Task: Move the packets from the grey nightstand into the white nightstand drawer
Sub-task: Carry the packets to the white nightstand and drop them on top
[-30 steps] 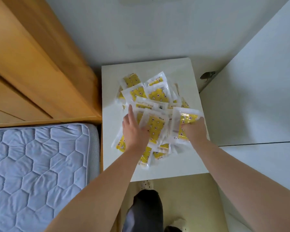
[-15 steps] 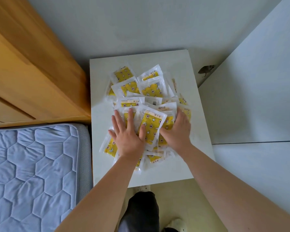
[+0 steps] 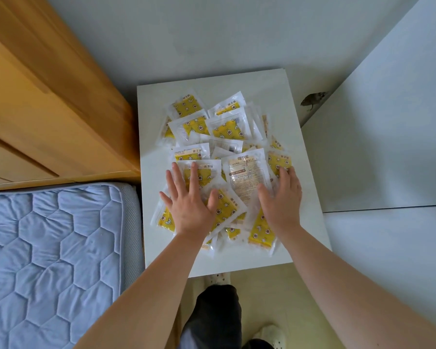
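1. The packets (image 3: 224,129), yellow in clear wrap, lie in a loose overlapping heap on top of the nightstand (image 3: 151,147), under both hands and beyond the fingertips.
2. The left hand (image 3: 190,207) lies flat on the heap, palm down, with the fingers straight and spread; it grasps nothing.
3. The right hand (image 3: 282,200) lies palm down on the right part of the heap, fingers nearly straight, also grasping nothing.
4. Between the two hands a pale packet (image 3: 247,177) shows its printed back.
5. Left of the left hand is a blue quilted mattress (image 3: 56,248); beyond it stands a wooden cabinet (image 3: 48,109).
6. Right of the right hand stands a white panel (image 3: 388,122).
7. Behind the wrists, a dark trouser leg (image 3: 214,316) and a light shoe (image 3: 272,336) are on the floor.
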### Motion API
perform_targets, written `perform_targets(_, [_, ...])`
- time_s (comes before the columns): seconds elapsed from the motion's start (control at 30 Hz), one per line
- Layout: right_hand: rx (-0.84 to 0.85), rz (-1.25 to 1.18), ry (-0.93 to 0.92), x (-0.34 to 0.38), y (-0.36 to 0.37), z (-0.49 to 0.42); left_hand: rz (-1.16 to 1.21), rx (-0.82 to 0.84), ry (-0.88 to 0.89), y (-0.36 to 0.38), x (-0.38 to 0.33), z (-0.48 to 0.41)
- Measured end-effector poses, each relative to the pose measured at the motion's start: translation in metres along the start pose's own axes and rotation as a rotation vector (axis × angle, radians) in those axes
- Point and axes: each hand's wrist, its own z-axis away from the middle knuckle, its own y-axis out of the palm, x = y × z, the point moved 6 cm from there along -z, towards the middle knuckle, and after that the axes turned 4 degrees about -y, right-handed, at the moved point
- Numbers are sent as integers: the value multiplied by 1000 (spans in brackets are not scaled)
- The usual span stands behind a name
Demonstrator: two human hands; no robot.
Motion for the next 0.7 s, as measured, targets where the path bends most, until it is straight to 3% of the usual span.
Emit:
perform_targets(0.33, [-102, 7, -19, -8, 5, 8, -66, -36, 29, 0, 0, 0])
perform_targets(0.7, [-329, -46, -147, 0, 0, -9, -99, -156, 242, -1, -13, 7])
